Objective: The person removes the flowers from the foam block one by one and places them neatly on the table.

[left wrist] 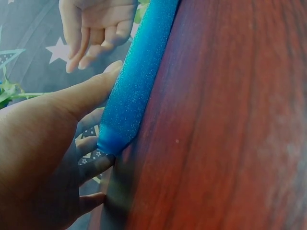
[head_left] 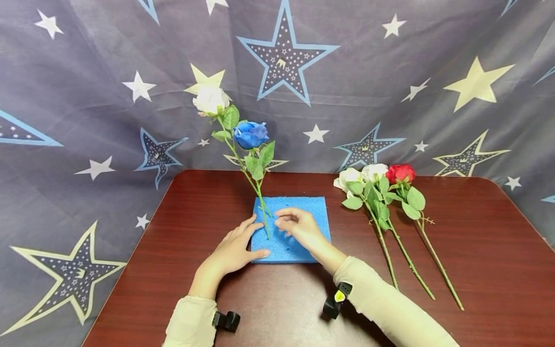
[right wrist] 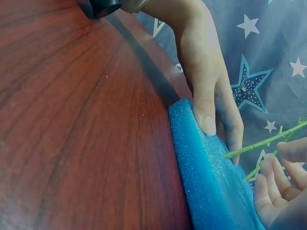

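A blue foam block (head_left: 299,250) lies on the table, with a white rose (head_left: 211,100) and a blue rose (head_left: 250,135) standing in it. Both lean to the left, and their green stems (right wrist: 261,143) cross just above the foam. My left hand (head_left: 236,248) rests on the left side of the block, its thumb on the near edge and its fingers extended along the side. Over the block, my right hand (head_left: 301,229) hovers close to the stems with loosely bent fingers. Its palm (left wrist: 103,17) faces the left wrist camera and holds nothing.
Two more white roses (head_left: 374,171) and a red rose (head_left: 401,173) lie on the right of the brown table (head_left: 195,207), stems toward the near side. A grey cloth (head_left: 329,86) with stars hangs behind. Black cameras (head_left: 226,321) sit at both wrists.
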Tool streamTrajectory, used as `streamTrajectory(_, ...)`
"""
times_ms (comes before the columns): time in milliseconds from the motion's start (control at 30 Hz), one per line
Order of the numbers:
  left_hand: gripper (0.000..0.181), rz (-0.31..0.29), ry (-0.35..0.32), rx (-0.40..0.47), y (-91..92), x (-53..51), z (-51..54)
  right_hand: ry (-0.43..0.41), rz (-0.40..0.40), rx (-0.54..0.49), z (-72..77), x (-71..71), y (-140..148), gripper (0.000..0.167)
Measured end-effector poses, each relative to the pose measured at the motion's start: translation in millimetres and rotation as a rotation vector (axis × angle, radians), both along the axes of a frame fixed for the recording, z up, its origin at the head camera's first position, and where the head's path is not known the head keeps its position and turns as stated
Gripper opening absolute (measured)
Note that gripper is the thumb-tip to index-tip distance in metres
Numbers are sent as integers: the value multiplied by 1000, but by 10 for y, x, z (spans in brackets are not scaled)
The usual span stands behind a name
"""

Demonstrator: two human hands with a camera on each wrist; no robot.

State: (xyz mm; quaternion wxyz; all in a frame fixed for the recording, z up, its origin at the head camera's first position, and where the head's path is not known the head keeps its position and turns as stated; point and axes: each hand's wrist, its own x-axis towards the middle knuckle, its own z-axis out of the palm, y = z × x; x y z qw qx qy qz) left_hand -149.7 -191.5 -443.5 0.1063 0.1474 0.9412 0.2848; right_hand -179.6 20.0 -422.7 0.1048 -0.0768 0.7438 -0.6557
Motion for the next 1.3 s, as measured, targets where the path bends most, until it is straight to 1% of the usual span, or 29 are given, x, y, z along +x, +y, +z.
streamTrajectory(200,79,2,-3,7,-9,-8,-23,-4,-19,28,-58,-46,-77,26)
streamTrajectory(433,79,0,-4,12,-12,-13,-35,55,-2,30,-102,-47,-132,23)
streamTrajectory(600,80,-4,1,13,-13,-12,-37,57,-6,27,-111,-50,-179,24)
streamTrajectory(900,80,-4,6,19,-4,-1,-8,92,14,106,-154,-50,-216,21)
streamTrajectory(1000,80,-3,0,19,-4,1,-1,122,17,134,-168,-47,-220,20)
streamTrajectory(1133,80,1,-8,13,-3,4,9,150,17,155,-177,-39,-231,20)
streamTrajectory(1300,79,0,-14,15,0,8,22,161,0,158,-202,-37,-254,19)
